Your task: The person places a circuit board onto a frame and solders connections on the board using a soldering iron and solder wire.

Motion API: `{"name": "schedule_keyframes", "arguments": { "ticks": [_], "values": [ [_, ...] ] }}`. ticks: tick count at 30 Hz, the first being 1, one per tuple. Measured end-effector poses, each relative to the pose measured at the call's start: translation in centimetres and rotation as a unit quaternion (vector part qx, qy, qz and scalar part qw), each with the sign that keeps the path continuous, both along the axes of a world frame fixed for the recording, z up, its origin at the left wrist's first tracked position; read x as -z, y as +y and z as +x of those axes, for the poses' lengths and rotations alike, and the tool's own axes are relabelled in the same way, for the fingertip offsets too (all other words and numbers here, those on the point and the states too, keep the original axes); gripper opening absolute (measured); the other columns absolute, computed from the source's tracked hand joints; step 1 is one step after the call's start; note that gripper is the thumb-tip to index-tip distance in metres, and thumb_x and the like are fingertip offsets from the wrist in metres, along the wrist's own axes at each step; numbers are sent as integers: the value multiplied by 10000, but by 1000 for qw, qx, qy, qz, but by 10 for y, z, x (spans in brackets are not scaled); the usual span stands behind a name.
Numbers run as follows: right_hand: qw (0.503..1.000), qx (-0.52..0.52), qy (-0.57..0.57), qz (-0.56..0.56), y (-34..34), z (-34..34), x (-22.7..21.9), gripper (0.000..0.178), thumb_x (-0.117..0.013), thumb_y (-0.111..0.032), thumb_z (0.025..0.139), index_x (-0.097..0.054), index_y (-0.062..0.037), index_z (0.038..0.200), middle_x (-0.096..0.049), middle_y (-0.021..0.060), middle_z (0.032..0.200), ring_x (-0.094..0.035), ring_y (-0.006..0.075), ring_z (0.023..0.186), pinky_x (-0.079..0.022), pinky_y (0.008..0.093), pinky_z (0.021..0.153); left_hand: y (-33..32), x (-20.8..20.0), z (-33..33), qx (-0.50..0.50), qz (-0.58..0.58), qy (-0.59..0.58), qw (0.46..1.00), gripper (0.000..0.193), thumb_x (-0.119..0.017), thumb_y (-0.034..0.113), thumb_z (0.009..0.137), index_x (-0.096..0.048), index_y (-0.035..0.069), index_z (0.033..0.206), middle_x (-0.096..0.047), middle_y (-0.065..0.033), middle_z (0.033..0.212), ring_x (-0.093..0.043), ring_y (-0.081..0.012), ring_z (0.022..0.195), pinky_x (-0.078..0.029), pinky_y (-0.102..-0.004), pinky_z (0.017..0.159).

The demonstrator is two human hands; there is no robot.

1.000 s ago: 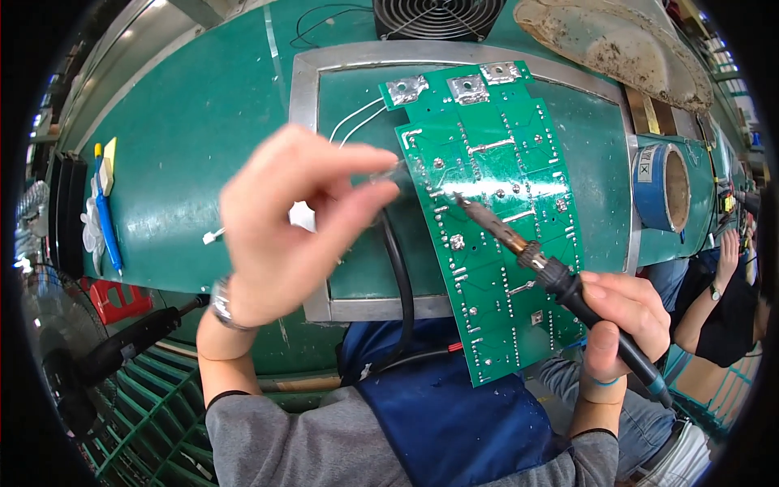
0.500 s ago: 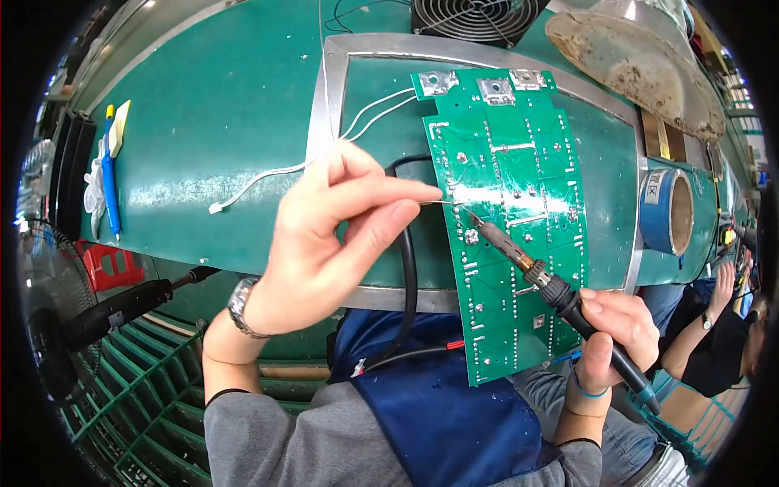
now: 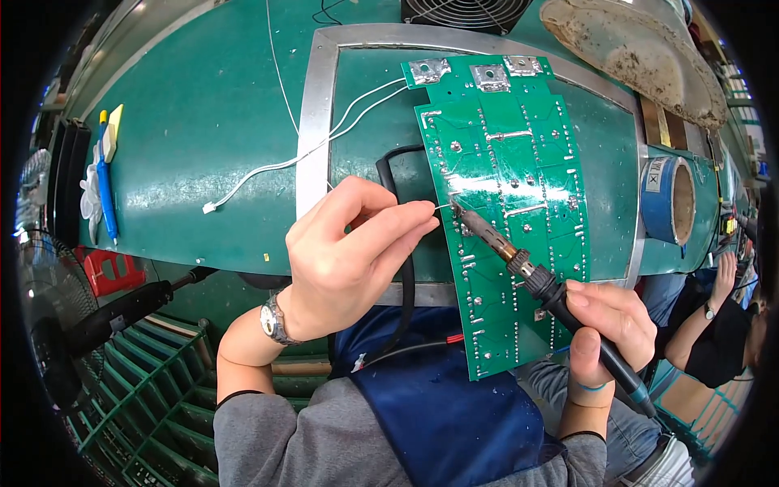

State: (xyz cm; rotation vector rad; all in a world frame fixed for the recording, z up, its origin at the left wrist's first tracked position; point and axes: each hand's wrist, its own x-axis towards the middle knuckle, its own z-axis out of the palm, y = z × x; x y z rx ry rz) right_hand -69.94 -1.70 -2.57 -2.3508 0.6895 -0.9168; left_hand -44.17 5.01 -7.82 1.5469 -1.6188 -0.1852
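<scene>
A long green circuit board [image 3: 495,308] lies solder side up over the bench's metal frame, its lower end reaching past the edge. My left hand [image 3: 349,252], closed in a pinch, holds a thin solder wire [image 3: 442,206] whose end reaches the board's left side. Gripped in my right hand [image 3: 610,329] is a black-handled soldering iron [image 3: 535,280]. Its tip meets the board close to the wire's end; whether the two touch is too small to tell. Two white leads [image 3: 357,118] run from the board's upper left to a small white connector [image 3: 210,208].
A fan [image 3: 466,12] stands at the back, beside a dirty pale hood [image 3: 633,61]. At right is a blue roll [image 3: 668,200]; beyond it, another person's hand [image 3: 722,284]. A blue pen-like tool [image 3: 107,195] lies left. Black cable [image 3: 408,268] loops beside the board.
The soldering iron's tip has come left and up onto the board's left side. My left hand has shifted slightly down, its pinch nearer the iron tip. The board sits slightly higher in view.
</scene>
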Motion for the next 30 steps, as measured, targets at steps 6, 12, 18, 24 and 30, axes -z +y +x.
{"name": "schedule_keyframes", "arguments": {
  "ticks": [6,12,18,24,30],
  "values": [
    [999,18,-35,33,3,-10,-1,230,-662,-200,855,-692,13,937,-693,195,873,-658,208,639,-545,281,561,7,-8,-1,-4,28,56,998,222,-780,-22,688,-724,54,889,-548,-45,816,-549,-132,637,-449,-248,533],
    [998,37,-21,41,10,-16,-2,239,-671,-239,856,-702,-6,903,-701,173,874,-669,207,669,-551,286,581,12,-2,-2,26,3,22,999,239,-789,-19,679,-725,60,896,-552,-51,834,-552,-136,660,-448,-247,544],
    [999,6,0,42,15,-7,-6,193,-718,-159,807,-711,-25,945,-702,140,912,-688,234,690,-566,309,614,11,1,-7,27,7,3,1000,281,-804,-27,656,-736,71,910,-546,-43,846,-528,-124,688,-417,-235,536],
    [998,-23,46,44,24,-2,-18,236,-738,-122,791,-701,-16,998,-688,154,949,-693,246,687,-565,304,592,11,3,-8,33,2,-25,999,299,-812,-16,653,-741,77,928,-546,-41,853,-538,-127,698,-440,-240,548],
    [1000,21,-3,23,26,-16,-10,224,-710,-226,821,-705,-31,930,-700,134,887,-677,217,605,-554,290,545,16,-4,-6,30,3,34,999,244,-813,7,663,-725,51,886,-569,-75,911,-596,-146,686,-513,-257,562]
  ]
}}
